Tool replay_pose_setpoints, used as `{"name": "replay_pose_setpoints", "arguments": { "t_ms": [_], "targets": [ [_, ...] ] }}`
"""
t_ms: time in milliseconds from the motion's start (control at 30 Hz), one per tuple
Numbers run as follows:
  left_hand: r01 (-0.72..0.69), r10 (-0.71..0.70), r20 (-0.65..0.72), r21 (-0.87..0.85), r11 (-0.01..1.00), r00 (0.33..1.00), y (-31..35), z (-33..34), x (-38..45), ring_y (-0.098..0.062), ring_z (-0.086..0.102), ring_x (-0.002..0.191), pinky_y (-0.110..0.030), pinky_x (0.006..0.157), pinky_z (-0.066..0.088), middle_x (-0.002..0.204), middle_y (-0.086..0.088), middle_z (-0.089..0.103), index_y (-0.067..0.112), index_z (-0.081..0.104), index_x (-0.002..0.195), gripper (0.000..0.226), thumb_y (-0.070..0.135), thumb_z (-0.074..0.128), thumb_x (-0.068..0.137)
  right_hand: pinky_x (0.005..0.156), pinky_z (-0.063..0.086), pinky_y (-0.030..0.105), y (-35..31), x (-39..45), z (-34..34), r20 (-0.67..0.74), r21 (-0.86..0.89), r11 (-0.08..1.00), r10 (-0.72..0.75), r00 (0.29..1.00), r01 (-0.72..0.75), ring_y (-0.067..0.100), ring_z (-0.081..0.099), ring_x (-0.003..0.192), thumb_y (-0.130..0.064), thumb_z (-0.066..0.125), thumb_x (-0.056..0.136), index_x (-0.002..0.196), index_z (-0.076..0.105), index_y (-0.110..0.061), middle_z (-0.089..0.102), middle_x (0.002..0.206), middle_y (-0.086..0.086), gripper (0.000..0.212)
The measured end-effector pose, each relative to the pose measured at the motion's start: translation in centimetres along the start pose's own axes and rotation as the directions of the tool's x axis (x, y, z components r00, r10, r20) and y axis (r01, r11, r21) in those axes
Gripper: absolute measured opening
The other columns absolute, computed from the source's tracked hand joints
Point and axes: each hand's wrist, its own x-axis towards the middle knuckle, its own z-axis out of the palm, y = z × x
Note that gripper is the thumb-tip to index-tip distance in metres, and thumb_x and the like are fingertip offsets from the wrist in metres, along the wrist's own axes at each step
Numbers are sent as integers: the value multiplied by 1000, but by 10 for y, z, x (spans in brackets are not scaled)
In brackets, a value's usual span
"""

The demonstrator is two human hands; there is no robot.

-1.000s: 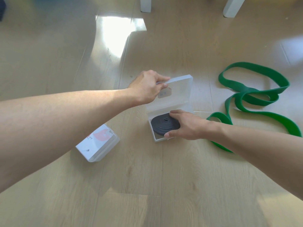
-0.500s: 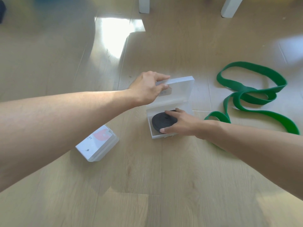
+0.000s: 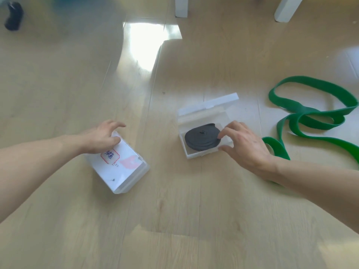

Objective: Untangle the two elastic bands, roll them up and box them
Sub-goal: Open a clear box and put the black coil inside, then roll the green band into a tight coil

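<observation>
Floor: pale wood planks (image 3: 174, 220) are seen throughout; a bright patch of glare is noted toward 12 o'clock.
Open box: a clear plastic box (image 3: 191, 155) is placed just right of centre, with its lid (image 3: 208, 103) tipped back on the 12 o'clock side.
Black band: a black elastic band (image 3: 201, 137), rolled into a flat coil, is lodged inside the open box.
Right hand: the right hand (image 3: 243, 145) is held at the 3 o'clock edge of the open box; the fingertips are curved toward the coil and the thumb is set by the box's near corner. Contact with the coil cannot be judged; no firm grasp is seen.
Green band: a green elastic band (image 3: 310, 113) is left loose on the floor at 3 o'clock of the open box, looped and crossed over itself, not rolled. Part of it is hidden under the right forearm.
Second box: a closed clear box (image 3: 124, 171) with a white paper insert and a red-framed label is recorded at 9 o'clock of the open box, well apart from it.
Left hand: the left hand (image 3: 103, 137) is laid over the far corner of the second box, fingers spread and arched, thumb against the lid; nothing is gripped.
Background: two white furniture legs (image 3: 181, 6) are noted at 12 o'clock, and a dark blurred object (image 3: 13, 16) at 10 o'clock.
</observation>
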Motion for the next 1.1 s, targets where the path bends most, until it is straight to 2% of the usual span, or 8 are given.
{"name": "replay_pose_setpoints", "arguments": {
  "t_ms": [133,267,367,500,633,733,900,1100],
  "targets": [
    [139,-139,15,-235,962,990,-11,5,-6,-28,50,134,-38,103,44,149,-7,54,28,49,147,67,44,48,83,82,42,33,-24,46,7,-21,61,998,-15,1000,16,18,49,110,-28,61,98,104,65,-25,57,110,-5,7],
    [100,-77,65,-547,831,995,14,32,-17,-14,70,99,-31,75,62,119,0,68,22,63,126,27,21,58,100,77,41,32,-65,93,17,-34,105,994,-34,999,38,22,52,103,-7,51,99,108,68,-21,59,100,-3,24],
    [57,-37,44,-673,738,998,43,58,-22,-17,71,106,-35,89,61,125,3,63,19,50,143,53,29,71,95,75,40,30,-90,124,19,-2,129,990,-55,998,55,25,57,101,6,43,91,113,69,-17,63,103,2,42],
    [-36,82,54,-574,818,995,72,64,-25,-16,58,129,-26,103,45,148,14,44,31,23,161,111,51,88,73,82,41,27,-102,140,11,66,167,985,-52,996,40,25,59,111,5,44,92,119,70,-17,65,109,3,44],
    [-230,283,87,-384,894,955,86,70,-18,-15,30,153,-32,122,32,171,8,13,33,-5,164,150,45,99,56,100,40,33,-90,112,8,-41,189,977,-89,995,95,21,46,127,-19,55,99,123,66,-25,57,130,-2,27],
    [-394,401,98,-84,915,911,95,83,-16,-18,14,158,-28,122,27,172,6,-13,35,-21,159,146,44,92,68,100,44,36,-77,68,8,-72,196,970,-134,988,146,18,46,124,-33,60,96,119,64,-27,53,131,-6,24],
    [-465,466,-78,39,885,881,134,81,-10,-20,35,146,-31,111,36,163,4,19,27,3,161,114,50,77,77,120,23,39,-51,1,5,238,-29,979,-188,953,201,22,29,144,-72,65,74,133,46,-30,30,158,-1,75],
    [-506,511,-78,82,859,856,189,79,8,-22,40,141,-29,105,37,155,-1,29,24,10,158,113,50,79,73,115,27,52,-21,-9,1,274,-276,951,-61,960,139,40,27,142,-38,71,72,143,27,-20,18,158,16,85]
  ]
}}
